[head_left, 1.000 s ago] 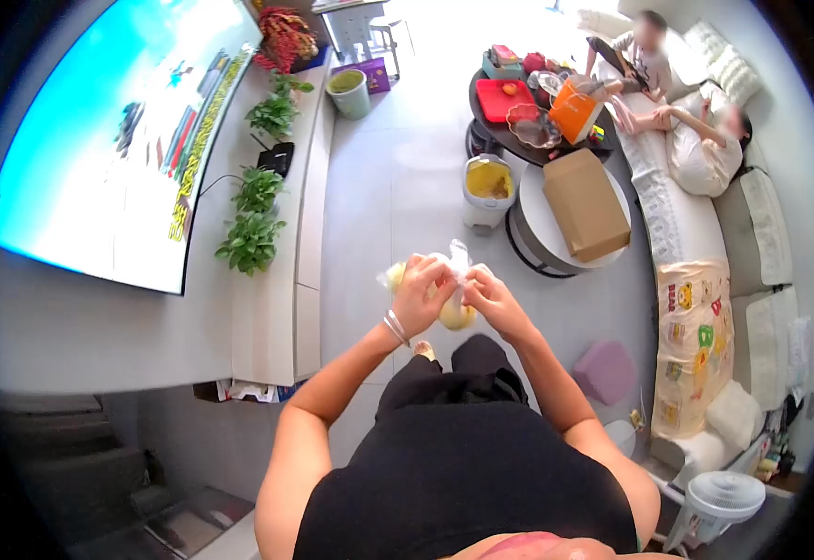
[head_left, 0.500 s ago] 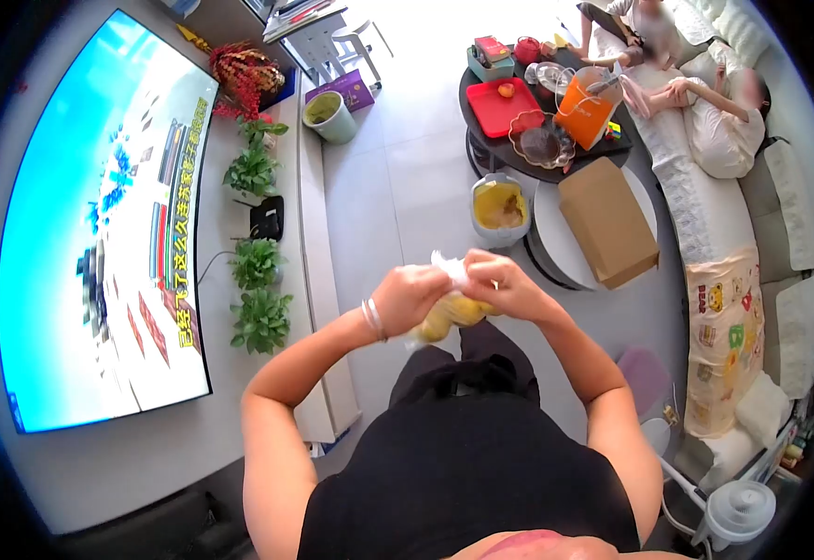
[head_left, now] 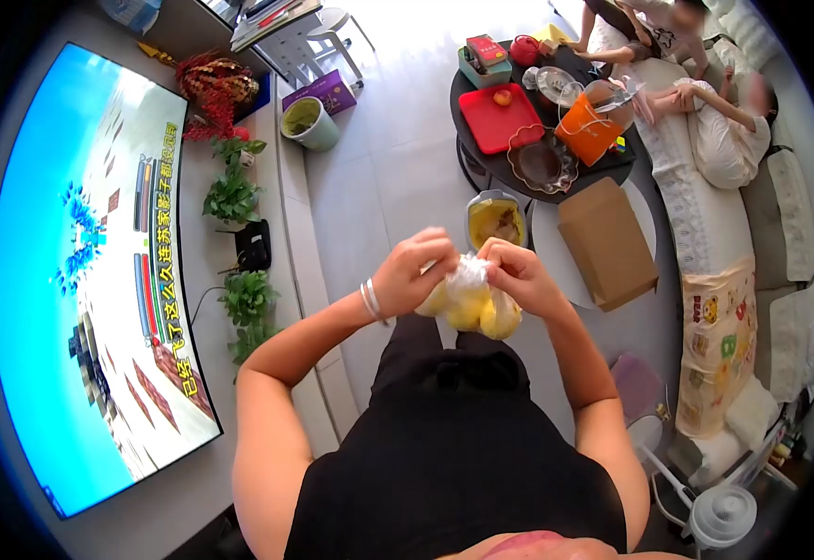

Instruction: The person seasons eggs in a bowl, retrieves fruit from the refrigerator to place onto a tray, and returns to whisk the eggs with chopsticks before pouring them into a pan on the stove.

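A large lit television (head_left: 99, 289), showing blue sky and a line of yellow characters, stands well to the left of the wearer's left hand (head_left: 413, 275). A long grey sofa (head_left: 785, 224) with pale covers lies well to the right of the right hand (head_left: 526, 277); two people sit at its far end, well ahead of that hand. Farther ahead of both hands is a dark round table (head_left: 603, 177). Nearer, ahead and to the right of the right hand, a white round table (head_left: 547, 238) bears a tan cardboard box (head_left: 607, 243). Straight ahead of the hands, on the floor, is a bin (head_left: 471, 222) with a yellow inside. Far beyond it, on the dark table, are a flat red tray (head_left: 495, 131) and, to the tray's right, an orange bag (head_left: 587, 131).

A clear plastic bag (head_left: 467, 280) hangs between the two hands, above the wearer's dark-trousered legs. The right hand's thumb and fingers are closed in a pinch on its gathered top. The left hand's fingers are curled beside the top; whether they grip the plastic cannot be told. Rounded yellow pieces (head_left: 500, 317) show through the bag, below the fingertips. Pale bands (head_left: 369, 301) circle the left wrist.
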`<state>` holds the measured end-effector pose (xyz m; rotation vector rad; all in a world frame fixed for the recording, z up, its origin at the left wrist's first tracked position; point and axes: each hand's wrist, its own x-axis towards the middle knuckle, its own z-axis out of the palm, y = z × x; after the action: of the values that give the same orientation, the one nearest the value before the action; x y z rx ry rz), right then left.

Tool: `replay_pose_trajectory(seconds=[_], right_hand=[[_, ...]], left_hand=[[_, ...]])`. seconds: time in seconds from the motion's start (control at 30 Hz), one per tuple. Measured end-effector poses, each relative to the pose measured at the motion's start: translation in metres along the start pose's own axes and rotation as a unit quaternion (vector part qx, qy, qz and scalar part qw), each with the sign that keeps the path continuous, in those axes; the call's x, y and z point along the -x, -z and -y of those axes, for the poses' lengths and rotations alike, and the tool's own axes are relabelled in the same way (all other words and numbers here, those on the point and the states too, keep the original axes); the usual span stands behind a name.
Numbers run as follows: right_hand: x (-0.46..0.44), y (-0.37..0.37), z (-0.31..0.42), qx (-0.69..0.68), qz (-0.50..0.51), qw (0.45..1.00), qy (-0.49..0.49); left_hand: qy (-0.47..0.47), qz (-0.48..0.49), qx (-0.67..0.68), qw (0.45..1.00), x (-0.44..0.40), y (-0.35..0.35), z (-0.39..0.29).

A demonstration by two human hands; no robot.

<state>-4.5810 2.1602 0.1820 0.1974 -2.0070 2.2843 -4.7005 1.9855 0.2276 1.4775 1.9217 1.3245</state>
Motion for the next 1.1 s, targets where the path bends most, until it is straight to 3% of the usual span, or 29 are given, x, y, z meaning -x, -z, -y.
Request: replay_pose_trajectory(seconds=[0.03,0.1,0.13,0.27,0.33,0.43,0.47,0.5,0.57,0.67,0.77,0.83,0.93,1.07,1.1], right_hand=[[-0.010,-0.001,-0.004,-0.057,-0.032,0.998,-0.021],[-0.032,0.000,-0.014,0.002,-0.084,0.996,0.002],[-0.043,0.001,-0.019,0.005,-0.123,0.992,-0.003],[-0.080,0.003,-0.047,0.056,-0.283,0.956,-0.044],[-0.101,-0.004,-0.052,0.023,-0.300,0.951,-0.075],[-0.146,-0.019,-0.078,0.192,-0.298,0.933,-0.058],[-0.164,-0.020,-0.091,0.098,-0.295,0.950,-0.028],[-0.174,-0.016,-0.097,0.096,-0.288,0.951,-0.054],[-0.193,-0.013,-0.094,0.089,-0.270,0.953,-0.105],[-0.212,-0.012,-0.099,0.127,-0.264,0.953,-0.077],[-0.216,-0.006,-0.091,0.223,-0.262,0.937,-0.055],[-0.217,-0.004,-0.090,0.269,-0.271,0.922,-0.058],[-0.216,-0.001,-0.110,0.306,-0.325,0.895,0.014],[-0.211,0.029,-0.135,0.442,-0.441,0.780,-0.043],[-0.207,0.042,-0.145,0.430,-0.459,0.776,-0.044]], left_hand=[[0.035,-0.009,0.069,0.997,-0.010,0.001,0.013],[0.114,-0.023,0.208,0.971,-0.022,0.006,0.031],[0.153,0.016,0.226,0.962,-0.029,0.016,0.033],[0.217,0.007,0.384,0.897,-0.063,0.043,0.069],[0.211,0.001,0.389,0.897,-0.077,0.056,0.093],[0.235,-0.007,0.381,0.894,-0.089,0.073,0.122],[0.240,-0.016,0.369,0.898,-0.092,0.080,0.131],[0.245,-0.026,0.356,0.901,-0.095,0.087,0.143],[0.249,0.009,0.307,0.919,-0.096,0.100,0.172],[0.260,0.092,0.237,0.932,-0.100,0.117,0.197],[0.197,0.162,0.186,0.949,-0.106,0.129,0.194],[0.212,0.145,0.183,0.949,-0.111,0.123,0.196],[0.230,0.125,0.193,0.946,-0.122,0.110,0.189],[0.246,0.163,0.221,0.930,-0.130,0.094,0.179],[0.240,0.178,0.226,0.927,-0.133,0.093,0.176]])
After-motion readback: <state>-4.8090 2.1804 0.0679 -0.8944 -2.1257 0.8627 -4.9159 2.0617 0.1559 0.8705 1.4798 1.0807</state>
